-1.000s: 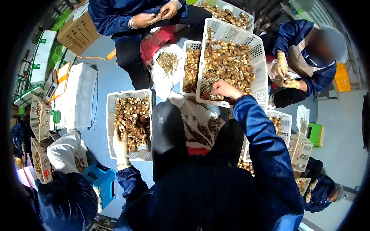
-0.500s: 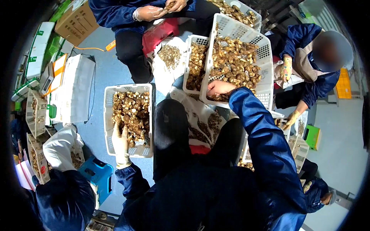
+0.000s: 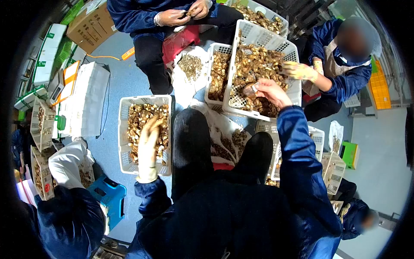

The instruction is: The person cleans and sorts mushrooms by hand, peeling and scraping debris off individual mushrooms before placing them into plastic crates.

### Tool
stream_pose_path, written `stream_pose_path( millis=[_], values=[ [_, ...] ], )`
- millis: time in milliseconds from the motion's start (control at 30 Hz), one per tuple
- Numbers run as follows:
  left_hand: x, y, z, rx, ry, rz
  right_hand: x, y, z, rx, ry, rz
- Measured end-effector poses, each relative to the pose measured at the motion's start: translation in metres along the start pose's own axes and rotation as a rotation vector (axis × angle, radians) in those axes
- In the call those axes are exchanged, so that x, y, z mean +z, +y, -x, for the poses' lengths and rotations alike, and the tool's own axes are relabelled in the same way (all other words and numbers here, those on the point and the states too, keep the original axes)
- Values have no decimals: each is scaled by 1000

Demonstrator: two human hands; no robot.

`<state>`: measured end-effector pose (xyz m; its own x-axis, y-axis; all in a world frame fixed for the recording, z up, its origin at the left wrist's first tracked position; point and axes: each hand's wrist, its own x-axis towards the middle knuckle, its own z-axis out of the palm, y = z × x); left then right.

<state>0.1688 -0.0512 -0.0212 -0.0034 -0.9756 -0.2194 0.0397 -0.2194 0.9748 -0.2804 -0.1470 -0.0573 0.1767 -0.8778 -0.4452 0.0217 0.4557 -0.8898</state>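
My right hand (image 3: 274, 92) is bare and pinches a brown mushroom (image 3: 250, 90) between thumb and fingers, above the near part of a large white crate (image 3: 293, 93). Many brown and pale mushrooms (image 3: 254, 64) are heaped in that crate. My left hand (image 3: 148, 144), in a pale glove, is over a white basket (image 3: 124, 162) on the floor at my left. Its fingers are stretched out, and nothing shows in them. Mushrooms (image 3: 136, 116) fill most of this basket, while its near bottom shows bare.
A co-worker's gloved hand (image 3: 299, 71) reaches into the crate from the right. Another person's hands (image 3: 185, 16) work on a small piece at the top. A narrow crate (image 3: 220, 71) stands beside the large one. A blue stool (image 3: 110, 196) and white foam box (image 3: 88, 99) are at left.
My right hand has come away from the crate's left corner, with a mushroom now showing in it. My left hand has shifted slightly up and right. The right co-worker's hand has entered the crate.
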Motion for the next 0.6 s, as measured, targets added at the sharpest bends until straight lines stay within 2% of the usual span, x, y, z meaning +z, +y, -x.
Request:
stream_pose_path(
  millis=[33, 67, 100, 133, 167, 200, 233, 267, 300, 367, 467, 600],
  values=[
    [5, -19, -8, -33, -222, 232, 13, -13, 17, -70, 32, -42],
    [30, -7, -3, -54, -296, 261, 25, -23, 35, -109, 60, -22],
    [59, -22, -18, -499, -314, 454, 38, -32, 54, -229, 50, 36],
    [85, 5, 0, -388, -502, 570, 56, -41, 75, -337, 131, 266],
    [104, -26, 0, -235, -713, 901, 77, -47, 96, -444, 215, 493],
    [128, -21, 3, -453, -670, 904, 100, -49, 113, -606, 268, 634],
    [143, -27, 5, -403, -922, 1207, 121, -50, 127, -769, 324, 773],
    [155, -26, 8, -405, -1059, 1340, 135, -48, 141, -789, 262, 870],
    [166, -24, 12, -400, -1062, 1306, 144, -46, 154, -806, 201, 967],
    [173, -16, 19, -238, -958, 955, 153, -40, 176, -797, 189, 955],
    [173, -9, 27, 22, -875, 554, 147, -37, 201, -703, 288, 720],
    [175, -11, 34, 233, -828, 379, 133, -28, 212, -649, 441, 608]
  ],
)
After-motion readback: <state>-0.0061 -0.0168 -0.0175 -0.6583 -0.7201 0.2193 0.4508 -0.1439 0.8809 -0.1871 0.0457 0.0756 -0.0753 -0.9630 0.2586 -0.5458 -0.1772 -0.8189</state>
